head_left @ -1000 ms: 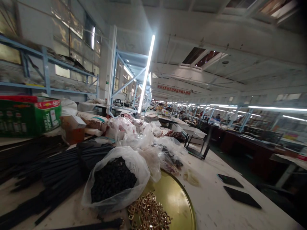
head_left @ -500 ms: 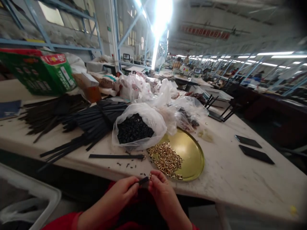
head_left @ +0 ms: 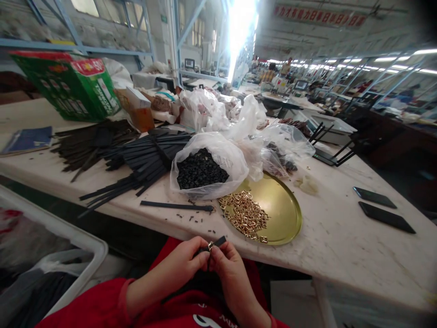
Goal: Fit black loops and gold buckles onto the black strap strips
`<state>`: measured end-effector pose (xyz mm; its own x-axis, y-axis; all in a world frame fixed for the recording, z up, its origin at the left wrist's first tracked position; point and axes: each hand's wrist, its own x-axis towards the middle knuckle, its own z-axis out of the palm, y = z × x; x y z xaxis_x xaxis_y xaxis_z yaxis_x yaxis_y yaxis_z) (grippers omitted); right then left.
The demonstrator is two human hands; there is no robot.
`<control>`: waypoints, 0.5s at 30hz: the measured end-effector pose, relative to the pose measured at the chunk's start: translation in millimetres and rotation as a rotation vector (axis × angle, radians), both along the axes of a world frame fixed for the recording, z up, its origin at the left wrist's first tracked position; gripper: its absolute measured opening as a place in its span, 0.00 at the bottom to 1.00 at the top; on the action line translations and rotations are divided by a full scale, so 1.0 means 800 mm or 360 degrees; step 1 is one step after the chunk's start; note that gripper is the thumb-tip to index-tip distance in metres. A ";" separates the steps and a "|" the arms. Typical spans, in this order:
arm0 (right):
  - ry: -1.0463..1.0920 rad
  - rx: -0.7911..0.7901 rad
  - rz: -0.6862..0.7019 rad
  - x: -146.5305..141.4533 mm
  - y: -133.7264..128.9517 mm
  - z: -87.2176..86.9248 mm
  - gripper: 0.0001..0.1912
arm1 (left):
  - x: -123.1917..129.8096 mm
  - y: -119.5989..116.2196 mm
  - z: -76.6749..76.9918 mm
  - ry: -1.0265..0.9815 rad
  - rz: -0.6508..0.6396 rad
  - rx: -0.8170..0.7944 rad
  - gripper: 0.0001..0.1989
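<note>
Close to my lap, just off the table's front edge, my left hand (head_left: 182, 260) is closed on a black strap (head_left: 220, 240). A small gold buckle (head_left: 210, 246) sits around the strap, whose end sticks out beyond it. My right hand (head_left: 232, 271) pinches at the buckle, thumb against it, fingertips touching those of my left hand. Ahead lies another black strap (head_left: 177, 206) with a gold buckle at its right end. A pile of gold buckles (head_left: 247, 216) covers the left side of a round gold tray (head_left: 286, 212).
Behind the tray stands an open plastic bag (head_left: 235, 166) of small black pieces (head_left: 201, 173). Bundles of black straps (head_left: 146, 157) spread to the left, near a green box (head_left: 75, 89). Two phones (head_left: 385, 216) lie right. A white bin (head_left: 99, 253) stands below left.
The strap's end has passed through the buckle and now sticks out on the right. My hands have come together. The view has shifted, so the table sits higher and more leftward surroundings show.
</note>
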<state>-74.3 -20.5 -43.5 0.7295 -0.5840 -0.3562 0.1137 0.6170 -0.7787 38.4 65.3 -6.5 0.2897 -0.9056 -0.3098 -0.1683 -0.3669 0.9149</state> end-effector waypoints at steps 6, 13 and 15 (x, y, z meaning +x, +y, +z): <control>0.0087 -0.0220 0.0087 -0.008 0.007 0.006 0.14 | -0.003 -0.001 -0.001 0.0316 0.0077 0.0106 0.12; 0.0115 -0.0037 0.0151 -0.009 0.009 0.001 0.13 | -0.008 -0.002 -0.003 0.0580 0.0163 0.0238 0.12; 0.0232 -0.0482 0.0042 -0.012 0.012 -0.002 0.13 | -0.010 -0.002 -0.007 0.0545 0.0198 0.0237 0.13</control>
